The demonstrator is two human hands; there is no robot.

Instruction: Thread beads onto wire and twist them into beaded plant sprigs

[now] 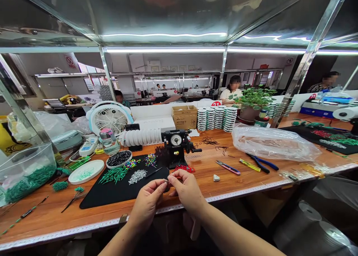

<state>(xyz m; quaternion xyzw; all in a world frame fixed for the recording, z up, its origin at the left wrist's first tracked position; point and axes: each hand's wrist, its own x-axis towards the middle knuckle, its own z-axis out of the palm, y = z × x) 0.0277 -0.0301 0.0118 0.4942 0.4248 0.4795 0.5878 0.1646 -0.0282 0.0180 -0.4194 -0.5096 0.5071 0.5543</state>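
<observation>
A small dark piece (167,181) is held between the fingertips of the left hand (147,200) and the right hand (187,190). Both hands are pinched narrow, thumbs against index fingers, with the tips meeting at the piece. Most of it is covered by the fingers; its exact shape cannot be told. The piece is positioned above the near right part of a black mat (106,197), near the table's (207,190) front edge, to the right of the left hand and to the left of the right hand.

Just beyond the hands, a black hand-cranked machine (176,151) with a round dial is seen, its crank directed right; a row of white spools (143,137) is carried on its left side. Red pieces (184,169) are scattered at its base, partly covered by the right hand.

On the mat, left of the hands, clear beads (137,177) are heaped, with green sticks (114,175) farther left. Multicoloured beads (151,159) are gathered beyond the clear ones. Black beads are contained in a white dish (130,159) at the mat's far left.

To the right of the hands, a white block (216,178), pink-handled snips (228,167), a yellow tube (250,165) and blue-handled pliers (264,163) are laid out.
</observation>
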